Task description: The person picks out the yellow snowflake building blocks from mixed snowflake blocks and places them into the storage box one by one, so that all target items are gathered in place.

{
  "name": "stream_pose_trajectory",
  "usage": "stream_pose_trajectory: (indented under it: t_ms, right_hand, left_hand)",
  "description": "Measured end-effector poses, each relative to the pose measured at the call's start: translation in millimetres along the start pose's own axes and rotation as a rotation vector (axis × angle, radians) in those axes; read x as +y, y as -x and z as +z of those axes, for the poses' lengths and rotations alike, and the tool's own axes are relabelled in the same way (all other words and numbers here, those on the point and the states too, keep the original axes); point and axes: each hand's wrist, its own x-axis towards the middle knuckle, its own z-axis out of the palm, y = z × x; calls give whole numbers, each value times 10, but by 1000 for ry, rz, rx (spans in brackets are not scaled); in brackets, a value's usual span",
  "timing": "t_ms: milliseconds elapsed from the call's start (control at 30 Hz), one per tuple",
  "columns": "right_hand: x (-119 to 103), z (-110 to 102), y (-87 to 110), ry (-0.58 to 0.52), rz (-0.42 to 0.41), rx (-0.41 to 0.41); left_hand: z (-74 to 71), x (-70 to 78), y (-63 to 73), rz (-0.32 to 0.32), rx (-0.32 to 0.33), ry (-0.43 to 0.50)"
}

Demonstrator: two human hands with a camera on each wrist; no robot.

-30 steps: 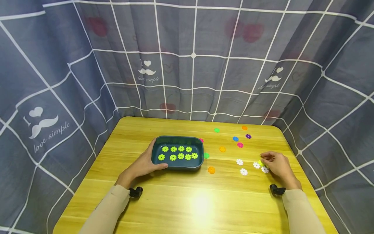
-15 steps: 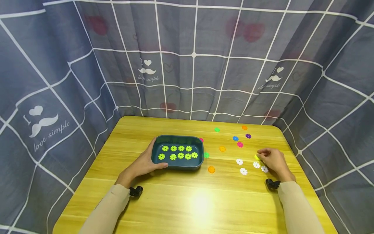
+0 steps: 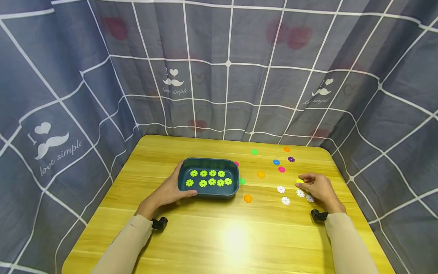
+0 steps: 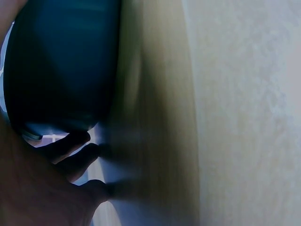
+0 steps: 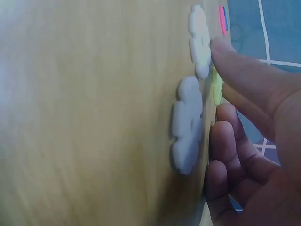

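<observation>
My left hand [image 3: 171, 190] grips the left end of a dark blue-green rectangular box [image 3: 207, 196], its thumb over the front rim. In the left wrist view the box wall [image 4: 70, 61] stands above the curled fingers [image 4: 77, 160]. Several yellow-green snowflake discs [image 3: 203, 183] lie flat inside the box in two rough rows. On the right side of the table, my right hand [image 3: 319, 188] has a yellow snowflake disc [image 3: 299, 180] between thumb and forefinger, close to the tabletop. White snowflake discs [image 3: 300, 193] lie just under this hand, large in the right wrist view.
Loose discs lie between the box and my right hand: orange [image 3: 248, 198], green [image 3: 254, 152], pink [image 3: 281, 169], blue [image 3: 276, 162], purple [image 3: 291, 159] and more white [image 3: 285, 200]. A grey-blue checked curtain [image 3: 208, 76] surrounds the wooden table [image 3: 205, 239].
The right hand has shifted left and away from me, and the yellow disc has moved with it off the white discs. The left hand and the box stay in place.
</observation>
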Motion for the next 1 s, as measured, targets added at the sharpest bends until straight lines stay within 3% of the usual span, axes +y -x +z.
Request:
stream_pose_trajectory:
  t_ms: [1000]
  right_hand:
    - [-40, 15, 6, -23, 33, -39]
  left_hand:
    - [-3, -11, 7, 5, -1, 8]
